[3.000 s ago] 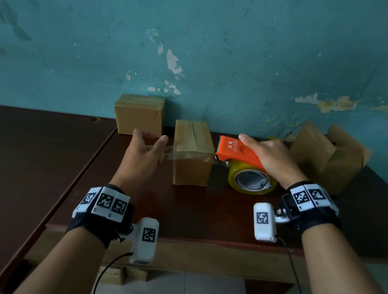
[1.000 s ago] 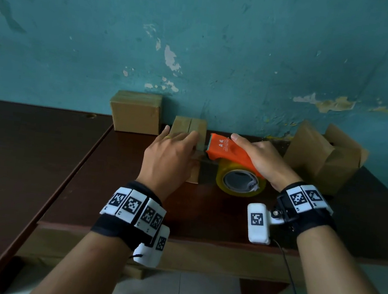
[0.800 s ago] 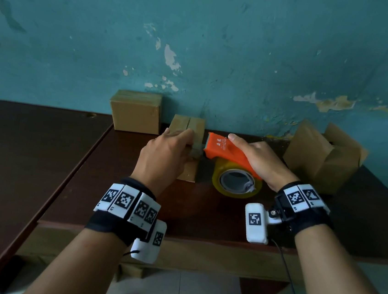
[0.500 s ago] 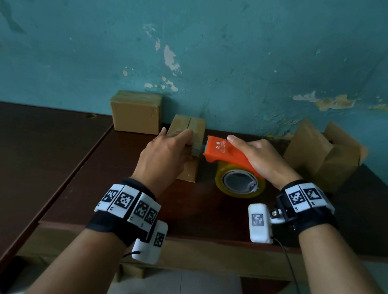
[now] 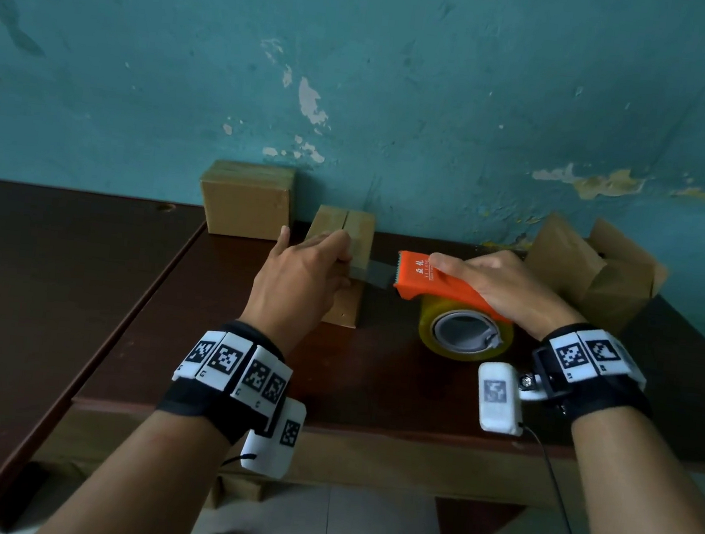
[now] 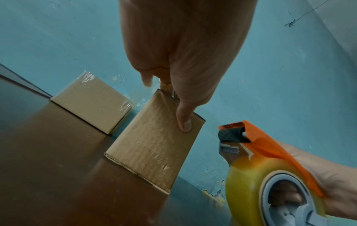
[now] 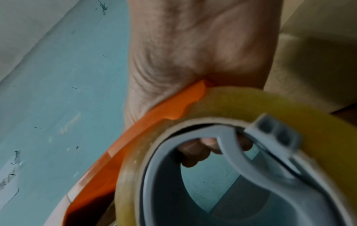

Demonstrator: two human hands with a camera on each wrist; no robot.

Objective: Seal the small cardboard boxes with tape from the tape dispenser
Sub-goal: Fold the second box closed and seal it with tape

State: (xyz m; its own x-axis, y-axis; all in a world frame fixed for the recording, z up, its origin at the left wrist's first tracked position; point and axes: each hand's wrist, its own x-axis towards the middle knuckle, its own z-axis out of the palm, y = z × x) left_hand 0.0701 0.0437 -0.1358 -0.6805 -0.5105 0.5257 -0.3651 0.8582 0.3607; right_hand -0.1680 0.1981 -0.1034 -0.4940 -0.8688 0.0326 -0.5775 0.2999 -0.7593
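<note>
Three cardboard boxes (image 5: 246, 205) (image 5: 359, 229) (image 5: 570, 263), one tape dispenser (image 5: 412, 279).

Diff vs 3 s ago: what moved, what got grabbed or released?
Left hand let go of the tape end left of the middle box and now holds that box's top. Right hand pulled the tape dispenser rightward, away from the box, a tape strip stretching between. Unchanged: right hand's grip, the back-left box, the open box.

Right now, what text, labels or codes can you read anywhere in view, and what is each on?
No text reads clearly.
On the tape dispenser: white print on the orange top, two characters above a small line, too blurred to read.
On the left wrist band and right wrist band: black-and-white square code markers, no words.
On the cardboard boxes: no print seen.
</note>
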